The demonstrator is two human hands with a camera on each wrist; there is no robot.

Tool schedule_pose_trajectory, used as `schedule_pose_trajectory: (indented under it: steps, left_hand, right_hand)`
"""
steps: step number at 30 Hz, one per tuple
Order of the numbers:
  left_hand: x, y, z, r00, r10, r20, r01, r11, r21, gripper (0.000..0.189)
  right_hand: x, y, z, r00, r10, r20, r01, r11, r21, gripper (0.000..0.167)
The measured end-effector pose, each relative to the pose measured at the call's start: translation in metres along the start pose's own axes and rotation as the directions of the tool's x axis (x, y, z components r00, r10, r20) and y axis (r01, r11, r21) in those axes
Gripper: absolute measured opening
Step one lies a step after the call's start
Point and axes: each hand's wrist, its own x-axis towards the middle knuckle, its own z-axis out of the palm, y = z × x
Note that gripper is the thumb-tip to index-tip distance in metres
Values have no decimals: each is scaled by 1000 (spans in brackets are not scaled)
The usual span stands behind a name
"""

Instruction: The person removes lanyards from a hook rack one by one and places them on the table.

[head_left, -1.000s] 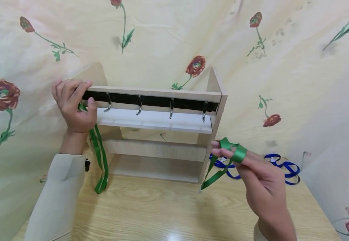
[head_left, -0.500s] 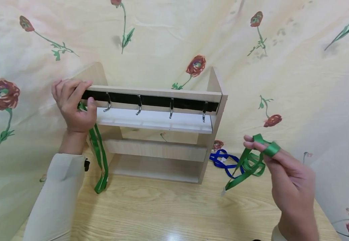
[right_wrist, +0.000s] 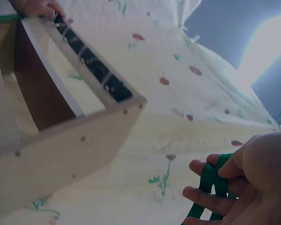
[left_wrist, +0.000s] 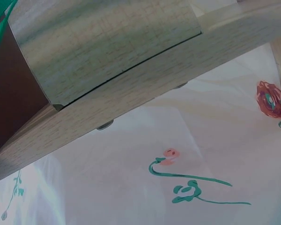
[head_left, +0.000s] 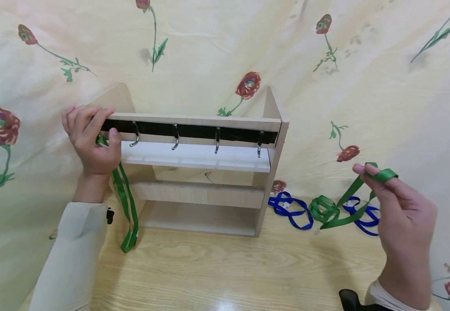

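At the left end of a wooden rack's top rail [head_left: 194,119], my left hand [head_left: 93,142] holds on, fingers over the upper edge and thumb in front. A looped green ribbon [head_left: 129,244] hangs below that hand; its upper part is hidden behind the palm. Out to the right of the rack, my right hand [head_left: 407,220] pinches another green ribbon [head_left: 386,175], which wraps over the fingers and droops in a loop. The right wrist view shows this ribbon [right_wrist: 207,180] running between the fingers. Metal hooks [head_left: 176,138] line the rail's black strip.
On the wooden table [head_left: 209,268], right of the rack, lie a coiled green ribbon [head_left: 323,209], a blue ribbon [head_left: 293,212] and a second blue ribbon [head_left: 366,223]. Flowered cloth [head_left: 194,56] hangs behind and beside the rack. A white shelf [head_left: 198,154] sits under the hooks.
My right hand has moved to the right, away from the rack, carrying its green ribbon. The coiled green ribbon has come into sight. My left hand stays on the rail.
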Motion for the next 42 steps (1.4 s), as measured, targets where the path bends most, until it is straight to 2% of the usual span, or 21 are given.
schedule_pose_trajectory:
  steps: [2,5,13,15,18,20,23,26,27,29,33,36,37,39,41,42]
  left_hand:
    - [1,0,0,1000,-3,1,3,1000,0,41]
    - [3,1,0,1000,-9,3,9,1000,4,42]
    - [1,0,-1,1000,-25,14,25,1000,19,43]
    - [0,-2,-1,1000,-25,11,24,1000,20,43]
    - [-2,-6,-1,1000,-20,2,20,1000,22,44]
    - [-2,-9,-1,1000,-16,-3,16,1000,22,44]
    - [-3,-12,0,1000,-9,-8,9,1000,18,44]
    - [-3,-12,0,1000,-8,-11,8,1000,15,44]
    - [-3,-11,0,1000,-8,-11,9,1000,15,44]
    - [-2,-10,1,1000,-7,-13,7,1000,12,44]
    - [-2,-10,1,1000,-9,-23,9,1000,9,44]
    - [-2,-11,1,1000,-12,-21,12,1000,19,44]
    - [-2,-12,0,1000,-13,-19,13,1000,21,44]
    - [-3,-14,0,1000,-15,-17,15,1000,23,45]
    - [-4,-15,0,1000,-16,-18,17,1000,21,44]
    - [-4,-15,1,1000,-15,-20,16,1000,17,44]
  right_hand:
    - [4,3,-9,997,70,-45,-73,995,-67,30]
    - [9,10,-23,985,149,-91,-157,984,-87,32]
    - [20,36,-64,944,271,-190,-303,938,-167,32]
    - [20,41,-73,942,267,-202,-292,951,-104,32]
    - [19,45,-84,952,215,-219,-220,975,2,30]
    - [19,47,-92,951,195,-241,-178,980,93,31]
    - [21,52,-105,931,219,-291,-163,965,205,32]
    - [21,59,-120,896,312,-316,-229,935,272,36]
    - [20,61,-126,887,352,-299,-258,915,310,36]
    - [18,67,-136,877,413,-247,-326,888,325,39]
    - [15,78,-150,858,507,-81,-478,847,231,46]
    - [14,89,-158,832,551,63,-555,828,85,48]
    - [13,93,-161,815,566,121,-574,818,42,47]
    - [12,101,-167,768,596,233,-600,797,-61,45]
    - [12,109,-172,698,648,305,-613,761,-215,43]
    - [12,112,-174,654,683,327,-613,731,-300,41]
